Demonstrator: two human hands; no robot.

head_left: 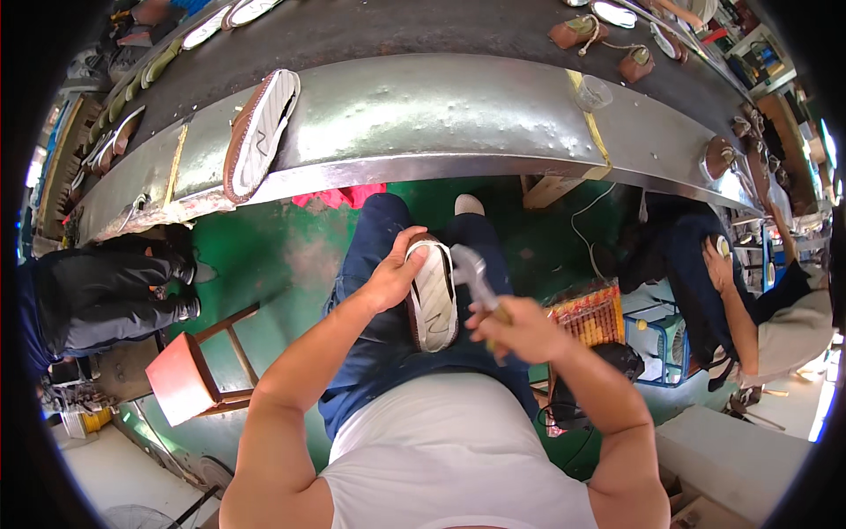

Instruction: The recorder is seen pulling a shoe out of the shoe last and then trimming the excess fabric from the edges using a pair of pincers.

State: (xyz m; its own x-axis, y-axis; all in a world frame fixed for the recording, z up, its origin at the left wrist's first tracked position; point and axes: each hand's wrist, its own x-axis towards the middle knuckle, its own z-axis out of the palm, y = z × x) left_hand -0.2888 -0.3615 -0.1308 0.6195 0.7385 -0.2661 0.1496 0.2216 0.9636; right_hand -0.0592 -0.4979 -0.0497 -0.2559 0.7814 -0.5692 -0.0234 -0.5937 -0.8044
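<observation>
Over my lap, my left hand [393, 275] is closed round one end of a brown shoe [434, 304], its pale patterned sole turned up. My right hand [522, 330] grips a hammer [474, 271] by the handle. The metal head, smeared by motion, is beside the shoe's right edge; whether it touches the shoe I cannot tell. A second brown shoe [261, 137] lies on its side at the bench's front edge, with its white sole facing right.
A metal-edged bench [441, 110] runs across ahead of me, behind it a dark belt [423, 31] bearing shoes along both sides. A small clear cup [593, 93] stands on the bench. At left is a red-topped stool [183, 379]. Co-workers sit on both sides.
</observation>
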